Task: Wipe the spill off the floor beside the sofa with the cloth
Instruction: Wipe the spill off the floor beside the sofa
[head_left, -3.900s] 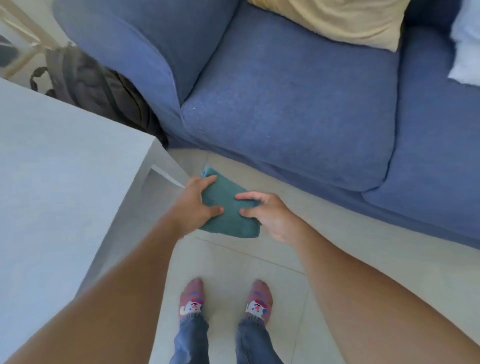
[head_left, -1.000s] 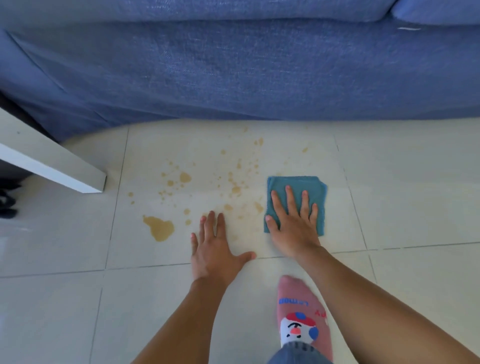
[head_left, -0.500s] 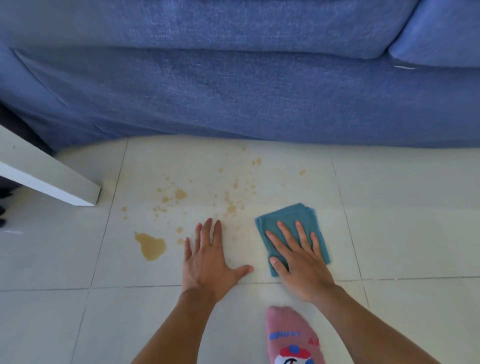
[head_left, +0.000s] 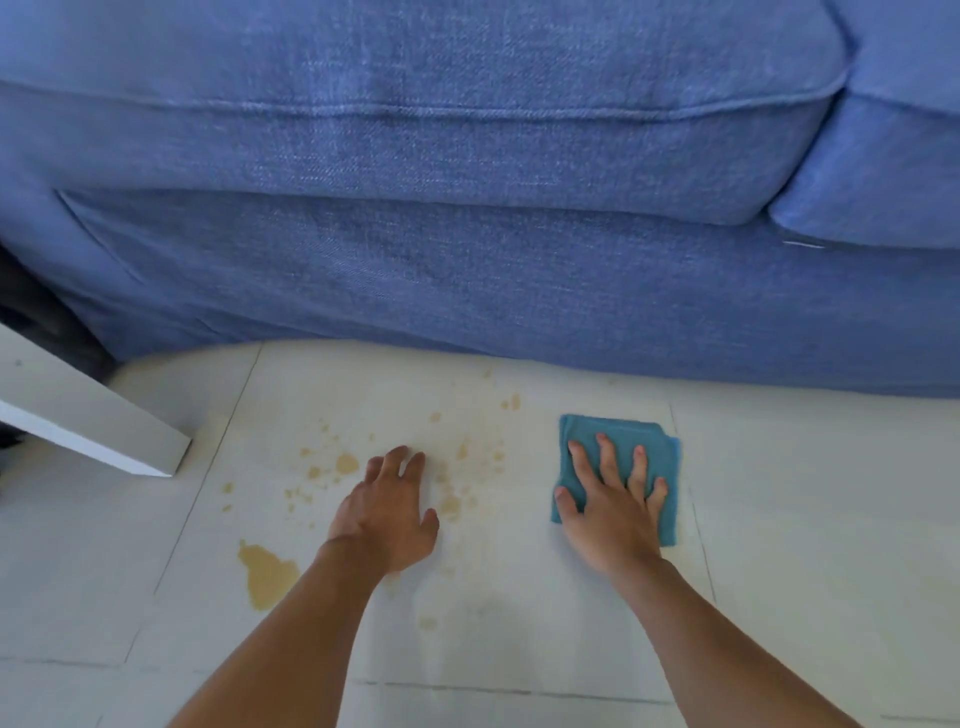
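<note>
Teal terry-looking stuff, that's what we're working with: the cloth (head_left: 618, 470) is folded into a thick little square and sits flat on the floor (head_left: 810, 519), just in front of the sofa (head_left: 467, 260) and off to the right of most of the mess. Our right hand (head_left: 613, 512) is pressed on top of it with the fingers spread wide, palm down, nothing pinched or gripped, just pinning it to the tile. Our left hand (head_left: 387, 512) is flat-ish on the bare floor, fingers loosely spread, holding nothing, and it looks like it's planted right in the middle of the splatter, so we guess that palm may be getting sticky.

The spill (head_left: 267, 571) is a tan puddle near the left forearm, with a scatter of smaller drops running up toward the sofa base. A white table corner (head_left: 93, 431) pokes in from the left.

Handling-wise, we'd say the cloth is light, soft and floppy, so it'll probably bunch up or unfold if we push from one edge. Best bet seems to be keeping the flat palm over its centre and dragging the whole pad. The tile looks glossy, so it should slide easily, maybe too easily once wet. It'll likely soak up fast, so we'd flip to a dry face for that big puddle.
</note>
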